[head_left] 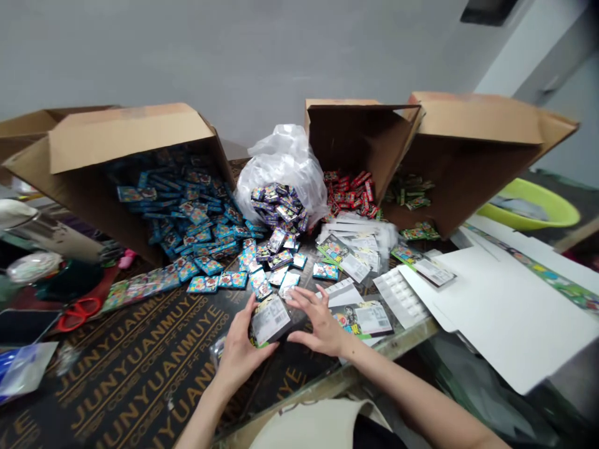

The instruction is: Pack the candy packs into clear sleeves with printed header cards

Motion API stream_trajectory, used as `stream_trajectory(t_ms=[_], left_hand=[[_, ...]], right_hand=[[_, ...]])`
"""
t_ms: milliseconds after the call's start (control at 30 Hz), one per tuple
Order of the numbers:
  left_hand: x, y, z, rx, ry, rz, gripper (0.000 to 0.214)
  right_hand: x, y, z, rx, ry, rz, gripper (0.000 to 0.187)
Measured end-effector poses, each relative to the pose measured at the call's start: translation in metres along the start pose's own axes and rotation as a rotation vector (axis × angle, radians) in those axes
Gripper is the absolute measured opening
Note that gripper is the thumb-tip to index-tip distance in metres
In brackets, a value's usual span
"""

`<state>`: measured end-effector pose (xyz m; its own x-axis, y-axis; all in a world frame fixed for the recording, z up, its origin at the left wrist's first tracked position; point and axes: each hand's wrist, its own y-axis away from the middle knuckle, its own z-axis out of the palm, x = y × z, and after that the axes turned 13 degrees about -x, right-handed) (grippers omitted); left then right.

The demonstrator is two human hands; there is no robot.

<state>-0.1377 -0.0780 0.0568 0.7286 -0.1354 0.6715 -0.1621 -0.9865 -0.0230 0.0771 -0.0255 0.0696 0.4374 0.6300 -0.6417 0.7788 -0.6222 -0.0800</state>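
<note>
L hand (pixel 238 352): shut on card-backed pack (pixel 270 320) (white label side up), held just above plywood tbl (pixel 135 374) | R hand (pixel 318 321): open, fingers spread, just beside pack, no hold | nearby: blue pkts (pixel 206 265) spilling from tipped carton (pixel 131 134)

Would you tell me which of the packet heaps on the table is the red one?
The red packets lie in front of the middle cardboard box, between the purple heap and the green heap.
</note>
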Motion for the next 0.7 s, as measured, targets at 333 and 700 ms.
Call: stream_trajectory(t_ms=[333,700], left_hand=[[-0.025,-0.004,0.015,-0.086,-0.198,0.077,0.082],[-0.05,0.002,0.041,-0.112,-0.448,0.115,0.061]], right_hand=[[0.054,-0.003,-0.051,0.24,0.085,0.196,0.061],[0.251,0.082,-0.215,0.738,0.204,1.292,0.062]])
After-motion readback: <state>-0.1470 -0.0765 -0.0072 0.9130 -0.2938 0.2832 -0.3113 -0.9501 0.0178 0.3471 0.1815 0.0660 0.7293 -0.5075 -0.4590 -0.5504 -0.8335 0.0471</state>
